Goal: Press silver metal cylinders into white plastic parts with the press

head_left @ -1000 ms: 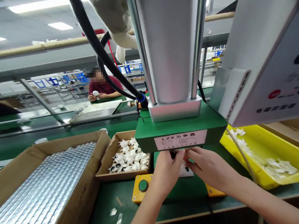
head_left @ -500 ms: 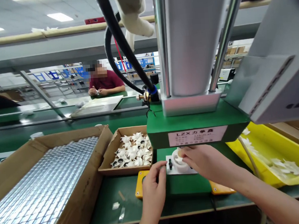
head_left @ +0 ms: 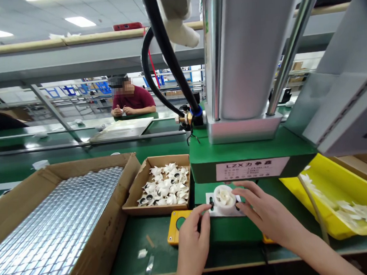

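I am seeing the left hand (head_left: 193,233) and right hand (head_left: 268,209) slightly spread, seemingly empty, while the white finned part (head_left: 224,198) is sitting below the green press head (head_left: 250,150), whose descent could pinch nearby fingers.

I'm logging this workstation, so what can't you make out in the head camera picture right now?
All in the head view:
Fine print on the label: too small and blurred.
Green button: partly hidden by the left hand.
Small yellow box, right: mostly hidden by the right forearm.
Gray box: cut off by the right edge.
Anything in the co-worker's hands: too small to identify.
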Available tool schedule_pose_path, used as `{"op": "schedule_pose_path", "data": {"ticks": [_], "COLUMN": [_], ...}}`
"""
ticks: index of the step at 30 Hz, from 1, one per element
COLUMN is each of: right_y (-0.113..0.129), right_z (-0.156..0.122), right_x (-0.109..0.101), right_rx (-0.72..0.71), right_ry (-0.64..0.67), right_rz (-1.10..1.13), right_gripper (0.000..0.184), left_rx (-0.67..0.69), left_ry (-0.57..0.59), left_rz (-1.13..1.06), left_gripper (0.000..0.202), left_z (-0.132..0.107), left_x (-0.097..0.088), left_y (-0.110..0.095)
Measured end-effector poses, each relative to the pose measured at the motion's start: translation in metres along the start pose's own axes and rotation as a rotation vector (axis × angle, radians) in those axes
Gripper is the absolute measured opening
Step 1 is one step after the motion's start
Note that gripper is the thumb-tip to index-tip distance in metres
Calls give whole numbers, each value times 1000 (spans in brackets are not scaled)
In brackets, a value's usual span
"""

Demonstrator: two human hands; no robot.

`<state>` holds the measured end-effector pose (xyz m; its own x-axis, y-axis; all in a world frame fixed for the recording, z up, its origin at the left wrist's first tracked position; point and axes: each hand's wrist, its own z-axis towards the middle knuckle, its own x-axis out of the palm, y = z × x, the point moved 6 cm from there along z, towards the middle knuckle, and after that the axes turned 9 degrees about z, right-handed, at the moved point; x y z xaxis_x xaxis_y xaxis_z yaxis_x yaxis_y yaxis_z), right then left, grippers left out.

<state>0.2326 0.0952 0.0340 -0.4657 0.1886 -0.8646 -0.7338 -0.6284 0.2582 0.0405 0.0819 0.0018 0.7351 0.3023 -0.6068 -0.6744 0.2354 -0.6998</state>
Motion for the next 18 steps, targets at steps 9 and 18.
{"op": "schedule_pose_path", "data": {"ticks": [9,18], "right_y": [-48,-18], "right_z": [-99,-93], "right_x": [-6,2], "right_rx": [193,-101], "right_ry": [-249,-98], "right_rz": [-80,-392], "right_gripper": [27,37], "left_rx": [145,149], "left_ry": [-35,39], "left_rz": [748,874], "left_gripper": [29,32], "left_z": [-23,-27], "left_x": [-47,-43], "left_y": [28,35]}}
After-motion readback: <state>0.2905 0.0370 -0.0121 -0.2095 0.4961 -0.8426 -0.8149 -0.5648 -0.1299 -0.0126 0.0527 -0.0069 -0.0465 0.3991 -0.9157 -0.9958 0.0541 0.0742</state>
